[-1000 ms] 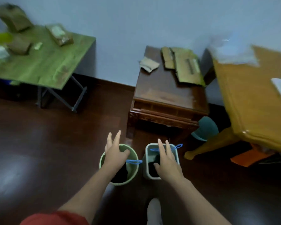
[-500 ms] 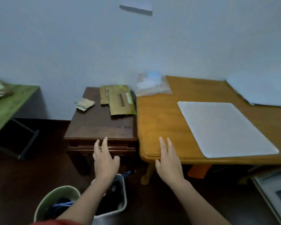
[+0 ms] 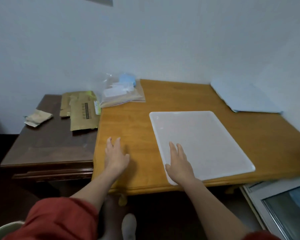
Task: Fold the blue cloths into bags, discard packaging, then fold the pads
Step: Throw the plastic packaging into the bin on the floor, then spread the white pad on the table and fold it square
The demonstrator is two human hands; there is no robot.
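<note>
A white square pad [image 3: 203, 141] lies flat on the orange wooden table [image 3: 171, 99]. My right hand [image 3: 178, 163] is over the pad's near left corner, fingers straight, holding nothing. My left hand [image 3: 115, 156] hovers over bare table to the left of the pad, fingers spread and empty. A pale blue pad [image 3: 244, 97] lies at the table's far right. Clear plastic bags [image 3: 121, 94] with blue cloth inside sit at the far left corner of the table.
A dark wooden side table [image 3: 47, 142] stands left of the orange table, with brown envelope packaging [image 3: 83, 113] and a crumpled scrap [image 3: 36, 117] on it. A green bin rim [image 3: 0, 230] shows bottom left. A framed panel [image 3: 282, 207] lies on the floor at right.
The view rose from the two bins on the floor to the orange table. Both hands moved up and forward, and they are now over the tabletop, the right one above the white pad.
</note>
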